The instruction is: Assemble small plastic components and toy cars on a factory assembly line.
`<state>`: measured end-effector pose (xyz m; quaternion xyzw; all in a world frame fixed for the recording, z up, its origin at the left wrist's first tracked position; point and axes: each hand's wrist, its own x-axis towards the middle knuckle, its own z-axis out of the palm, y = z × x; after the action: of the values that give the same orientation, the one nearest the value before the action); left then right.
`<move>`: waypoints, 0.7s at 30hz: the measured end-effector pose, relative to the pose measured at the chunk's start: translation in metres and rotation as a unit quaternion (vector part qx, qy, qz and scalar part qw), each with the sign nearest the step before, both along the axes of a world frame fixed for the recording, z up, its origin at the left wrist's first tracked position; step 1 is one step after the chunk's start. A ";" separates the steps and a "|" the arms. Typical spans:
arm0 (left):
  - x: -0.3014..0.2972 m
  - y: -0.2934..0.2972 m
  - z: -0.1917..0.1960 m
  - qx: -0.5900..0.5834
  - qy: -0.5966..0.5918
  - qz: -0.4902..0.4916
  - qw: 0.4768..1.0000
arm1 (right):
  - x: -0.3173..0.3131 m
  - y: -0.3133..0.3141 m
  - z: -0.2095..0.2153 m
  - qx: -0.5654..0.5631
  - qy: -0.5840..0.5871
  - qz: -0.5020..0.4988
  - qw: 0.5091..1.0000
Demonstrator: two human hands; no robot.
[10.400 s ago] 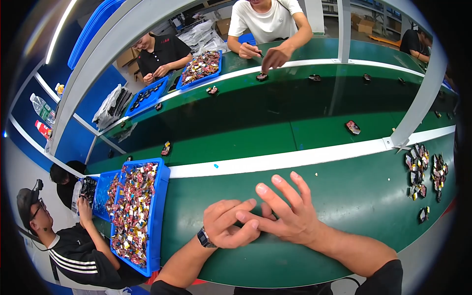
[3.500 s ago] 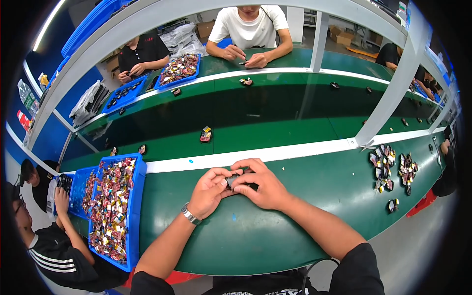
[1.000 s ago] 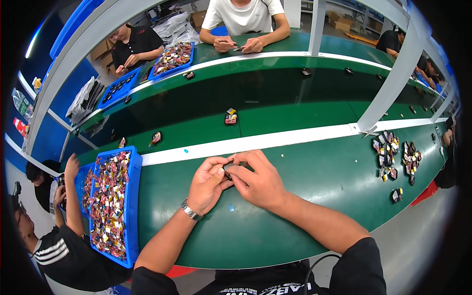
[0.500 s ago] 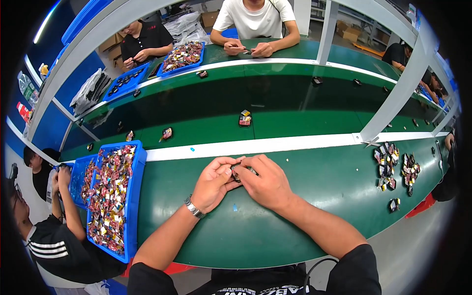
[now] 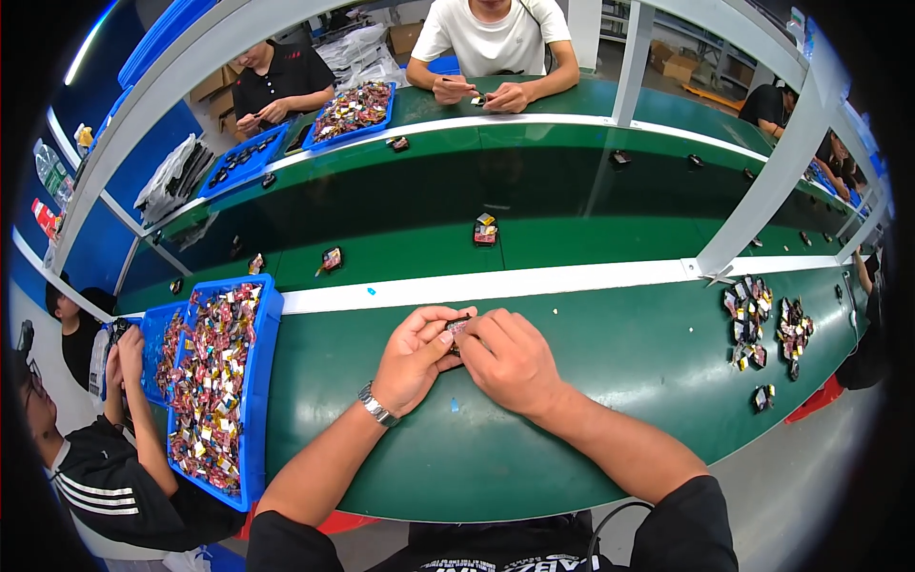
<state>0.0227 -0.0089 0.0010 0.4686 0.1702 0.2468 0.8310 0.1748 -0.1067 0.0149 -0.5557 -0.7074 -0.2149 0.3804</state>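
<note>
My left hand (image 5: 410, 360) is closed on a small dark electronic part (image 5: 457, 327), gripping it between thumb and fingers above the green bench (image 5: 400, 467). My right hand (image 5: 512, 362) is also closed, its thumb and fingertips pinched against the same part from the right. Most of the piece is hidden by my fingers; a black edge and some reddish colour show. Below the hands a tiny blue scrap (image 5: 455, 406) lies on the bench.
To the left stands a blue tray (image 5: 274, 381) heaped with small red, yellow and white parts. Two clusters of similar parts (image 5: 748, 319) lie at the right. Beyond a white rail (image 5: 534, 279), a belt (image 5: 400, 219) carries scattered pieces. Grey posts (image 5: 762, 181) frame it; co-workers sit around.
The pieces on the belt have shifted slightly right. My right fingers have moved a little on the held part. Hands of the co-workers at left and across have moved slightly.
</note>
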 end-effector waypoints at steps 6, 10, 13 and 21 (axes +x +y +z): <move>0.001 -0.001 0.000 0.022 0.046 0.035 0.998 | -0.001 0.003 0.001 -0.001 0.035 0.003 0.999; 0.001 0.000 -0.001 0.001 0.012 0.019 1.000 | 0.001 0.004 0.002 0.009 0.070 0.015 0.997; -0.002 0.000 -0.001 -0.004 -0.013 0.000 1.000 | -0.001 0.002 -0.001 -0.007 0.023 0.008 1.000; 0.001 -0.002 0.000 -0.001 0.014 0.018 1.000 | -0.002 0.005 -0.001 -0.010 0.020 -0.007 1.000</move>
<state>0.0236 -0.0106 0.0014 0.4677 0.1909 0.2551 0.8244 0.1726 -0.1021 0.0134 -0.5686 -0.6980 -0.1994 0.3870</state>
